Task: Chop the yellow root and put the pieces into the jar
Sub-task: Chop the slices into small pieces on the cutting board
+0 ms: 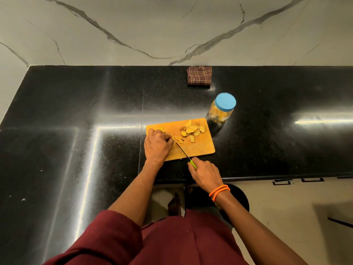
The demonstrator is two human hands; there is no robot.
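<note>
On a black stone surface (76,111), a left hand (157,145) curls its fingers (168,139) over yellow root strips (177,139) on a wooden cutting board (200,148). A knife (182,150) crosses the board; the right hand (205,174) grips its green handle. Sliced pieces (192,131) lie beyond, the blue-lidded jar (222,109) just right of the board.

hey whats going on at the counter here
A person is chopping yellow root on an orange cutting board on the black stone counter. The left hand holds the root down, while the right hand grips a green-handled knife. A pile of cut slices lies on the board. The clear jar with a blue lid stands closed beside it.
</note>
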